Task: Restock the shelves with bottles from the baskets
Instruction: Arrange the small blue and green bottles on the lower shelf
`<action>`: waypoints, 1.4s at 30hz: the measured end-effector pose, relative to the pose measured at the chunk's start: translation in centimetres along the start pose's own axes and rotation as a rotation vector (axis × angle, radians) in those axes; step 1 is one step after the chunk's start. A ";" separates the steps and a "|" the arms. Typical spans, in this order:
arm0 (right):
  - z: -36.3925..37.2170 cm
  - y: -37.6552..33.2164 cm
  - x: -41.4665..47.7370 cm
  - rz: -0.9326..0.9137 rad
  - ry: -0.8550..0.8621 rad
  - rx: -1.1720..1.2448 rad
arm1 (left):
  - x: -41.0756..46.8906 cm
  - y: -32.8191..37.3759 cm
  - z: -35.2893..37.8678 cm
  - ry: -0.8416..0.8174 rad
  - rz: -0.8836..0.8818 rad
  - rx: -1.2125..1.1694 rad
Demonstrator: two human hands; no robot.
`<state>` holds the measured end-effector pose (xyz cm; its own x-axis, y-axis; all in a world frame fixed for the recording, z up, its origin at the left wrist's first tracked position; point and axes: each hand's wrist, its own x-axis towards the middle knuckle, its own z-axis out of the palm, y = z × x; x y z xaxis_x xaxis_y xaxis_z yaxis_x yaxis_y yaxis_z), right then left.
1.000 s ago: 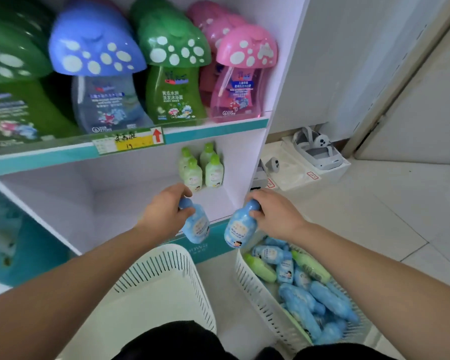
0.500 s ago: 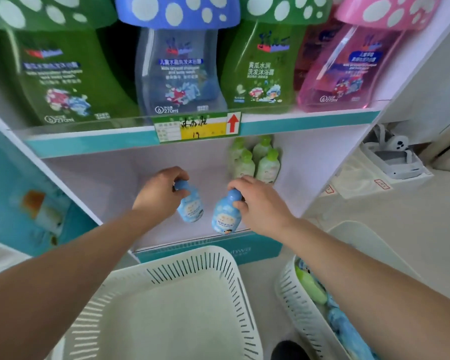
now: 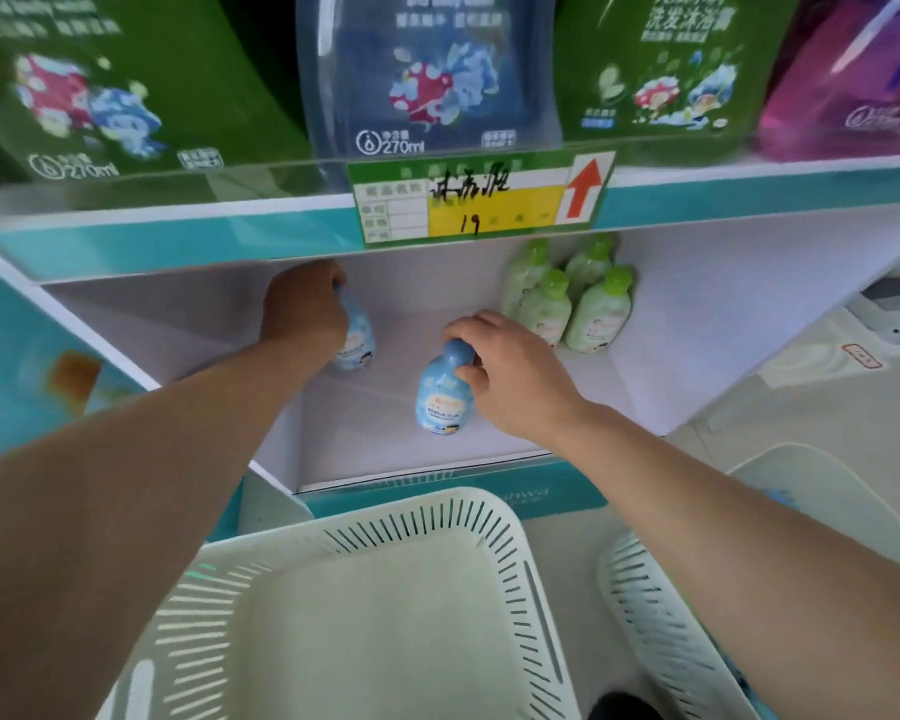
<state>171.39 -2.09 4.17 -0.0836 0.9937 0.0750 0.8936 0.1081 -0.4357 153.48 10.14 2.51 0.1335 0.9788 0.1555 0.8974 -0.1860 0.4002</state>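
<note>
Both my hands are inside the lower white shelf (image 3: 661, 366). My left hand (image 3: 305, 311) grips the top of a small blue bottle (image 3: 357, 343) deep at the shelf's back left; its cap is hidden by my fingers. My right hand (image 3: 510, 374) holds the round cap of a second blue bottle (image 3: 442, 400), which stands upright nearer the shelf's front. Several green-capped pale bottles (image 3: 572, 304) stand grouped at the back right of the same shelf.
An empty white slotted basket (image 3: 365, 610) sits on the floor below my arms. A second white basket (image 3: 661, 615) is at the lower right, mostly hidden by my right arm. The upper shelf holds large green, blue and pink bottles behind a price tag (image 3: 481, 197).
Both hands have carried the blue bottles from in front of the shelf into it. The left one went deeper toward the back. The view has moved closer to the shelf.
</note>
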 end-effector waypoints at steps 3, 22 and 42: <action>0.4 0.3 0.3 0.001 0.003 0.010 | 1.4 -0.4 0.8 0.014 -0.015 0.010; 1.6 1.7 1.4 -0.021 -0.014 0.037 | 5.6 -3.4 4.2 0.009 -0.135 0.113; 2.0 0.9 3.9 -0.009 -0.011 0.000 | -1.4 -0.8 4.5 -0.001 -0.181 0.148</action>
<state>171.03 1.99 2.28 -0.0964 0.9929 0.0692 0.8929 0.1170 -0.4348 154.52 9.28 -2.12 -0.0345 0.9951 0.0924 0.9586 0.0068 0.2847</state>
